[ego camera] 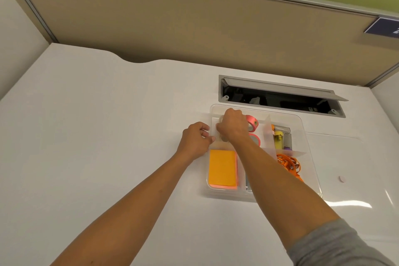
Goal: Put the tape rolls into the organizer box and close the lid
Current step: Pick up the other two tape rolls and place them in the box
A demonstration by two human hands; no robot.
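A clear plastic organizer box point(311, 157) with dividers lies on the white desk, lid off. Two pink tape rolls sit in its back middle compartment: one upright point(252, 122), one lower point(255, 139). My right hand point(232, 126) is over the box's back left compartment, fingers curled down on a pale tape roll point(220, 119) that is mostly hidden. My left hand point(195, 139) rests at the box's left wall, fingertips pinching its edge. The clear lid point(345, 168) lies flat on the desk to the right of the box.
In the box are an orange sticky-note pad point(222, 167), an orange lanyard point(289, 164) and a yellow marker point(279, 139). An open cable hatch point(280, 97) lies just behind the box. A tan partition wall stands at the desk's back.
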